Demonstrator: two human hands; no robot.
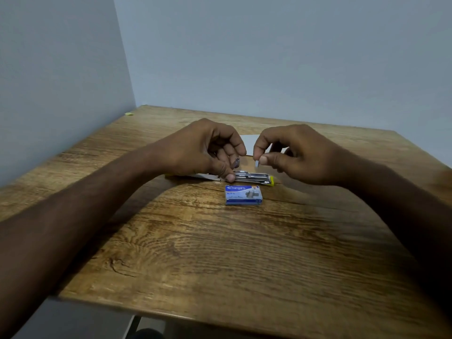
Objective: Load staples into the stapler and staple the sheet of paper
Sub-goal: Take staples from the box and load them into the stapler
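Note:
A yellow stapler (254, 179) lies opened flat on the wooden table (220, 253), its metal staple channel facing up. My left hand (205, 148) presses the stapler's middle with the thumb and holds a small strip of staples (236, 162) in its fingers. My right hand (293, 152) hovers just right of it, pinching another short strip of staples (256, 163) between thumb and forefinger above the channel. A blue staple box (243, 195) lies just in front of the stapler. The white sheet of paper (252, 143) lies behind my hands, mostly hidden.
The table stands in a corner, with pale walls at the left and the back. A small green scrap (129, 114) lies at the far left corner. The table's near edge (171, 314) runs across the bottom of the view.

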